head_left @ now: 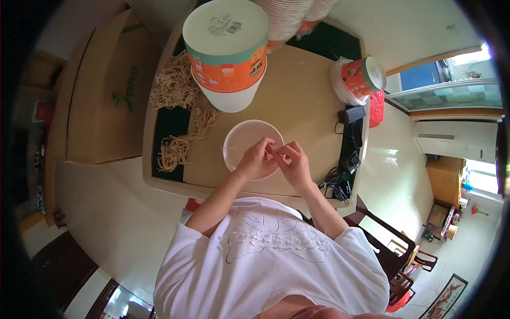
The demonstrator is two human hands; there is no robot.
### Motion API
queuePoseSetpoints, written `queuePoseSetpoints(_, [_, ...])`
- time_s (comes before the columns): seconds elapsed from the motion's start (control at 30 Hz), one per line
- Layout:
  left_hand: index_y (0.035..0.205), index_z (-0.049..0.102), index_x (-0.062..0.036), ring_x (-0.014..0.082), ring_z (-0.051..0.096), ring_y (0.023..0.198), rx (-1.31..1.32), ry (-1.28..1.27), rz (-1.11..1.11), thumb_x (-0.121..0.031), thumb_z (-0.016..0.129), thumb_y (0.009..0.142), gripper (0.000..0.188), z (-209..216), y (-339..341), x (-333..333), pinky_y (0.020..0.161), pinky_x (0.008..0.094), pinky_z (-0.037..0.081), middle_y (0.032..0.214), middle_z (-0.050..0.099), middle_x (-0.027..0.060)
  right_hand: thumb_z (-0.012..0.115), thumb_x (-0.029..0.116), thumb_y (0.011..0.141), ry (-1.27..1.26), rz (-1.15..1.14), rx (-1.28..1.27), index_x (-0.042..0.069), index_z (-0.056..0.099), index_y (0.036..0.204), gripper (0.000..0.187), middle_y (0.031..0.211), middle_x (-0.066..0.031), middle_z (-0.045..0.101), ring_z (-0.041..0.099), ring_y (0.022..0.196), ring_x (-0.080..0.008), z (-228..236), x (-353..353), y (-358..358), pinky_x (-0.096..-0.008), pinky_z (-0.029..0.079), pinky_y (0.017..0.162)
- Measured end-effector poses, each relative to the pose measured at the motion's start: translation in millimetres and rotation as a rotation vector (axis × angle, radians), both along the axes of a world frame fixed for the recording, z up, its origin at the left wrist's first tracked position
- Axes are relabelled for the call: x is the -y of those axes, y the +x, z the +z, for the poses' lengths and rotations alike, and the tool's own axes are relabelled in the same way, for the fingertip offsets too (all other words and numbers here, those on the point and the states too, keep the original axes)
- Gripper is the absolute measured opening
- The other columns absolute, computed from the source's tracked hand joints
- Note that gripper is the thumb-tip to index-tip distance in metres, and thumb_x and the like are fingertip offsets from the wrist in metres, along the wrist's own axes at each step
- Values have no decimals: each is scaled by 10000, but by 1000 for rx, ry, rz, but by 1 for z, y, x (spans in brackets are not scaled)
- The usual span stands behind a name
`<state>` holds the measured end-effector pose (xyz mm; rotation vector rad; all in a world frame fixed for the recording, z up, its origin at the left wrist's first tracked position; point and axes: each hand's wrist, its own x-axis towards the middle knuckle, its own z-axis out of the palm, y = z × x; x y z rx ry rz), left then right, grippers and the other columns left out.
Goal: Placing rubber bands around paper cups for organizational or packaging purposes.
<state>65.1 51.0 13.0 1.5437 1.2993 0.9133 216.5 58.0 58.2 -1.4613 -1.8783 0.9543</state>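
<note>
Hands: left hand (257,158) and right hand (294,162) pinch a thin string (228,150) together.
Place: frame centre, over white bowl (241,139).
Handling: string looks light, limp; grip near its end.
Nearby: string bundles (175,87) upper left.

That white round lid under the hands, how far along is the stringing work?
Done: I cannot tell how many pieces are finished; stacks of similar pieces sit at the table's far edge. In hand: the left hand and right hand meet over the white lid, pinching what seems a thin string. Left: heaps of tan strings remain piled beside the big orange tub.
</note>
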Motion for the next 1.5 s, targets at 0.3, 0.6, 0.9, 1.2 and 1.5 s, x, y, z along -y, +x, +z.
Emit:
queuePoseSetpoints(0.3, [862,597,-93,267,616,649,-141,17,212,-158,664,783,122,4,13,3,576,378,501,774,613,85,691,146,803,41,65,106,56,692,879,117,814,-113,597,605,717,-254,-9,-46,-4,-338,490,645])
queuePoseSetpoints(0.6, [867,641,-123,262,620,617,-300,389,187,-162,638,810,68,14,11,1,508,381,504,719,589,63,622,140,829,-146,236,163,66,698,898,127,823,-137,600,604,768,-318,-8,-60,7,-394,491,688])
queuePoseSetpoints(0.9, [871,702,-88,164,592,577,-42,-23,166,-160,650,830,98,-14,17,-1,529,310,478,690,611,68,623,77,828,-110,134,37,54,659,929,110,820,-112,590,604,702,-239,9,-49,10,-334,493,638])
queuePoseSetpoints(1.2, [945,662,-52,22,376,454,642,-863,137,-149,594,902,126,-11,4,-15,401,179,263,650,527,-46,703,168,770,0,88,258,86,585,852,166,860,-90,583,596,791,-260,-1,-5,12,-364,497,680])
queuePoseSetpoints(1.5, [905,657,-74,17,354,438,634,-838,169,-175,609,897,112,-16,5,-13,395,184,246,626,508,-55,685,111,768,32,5,236,62,596,868,143,859,-111,591,601,790,-279,-9,-5,7,-369,503,684])
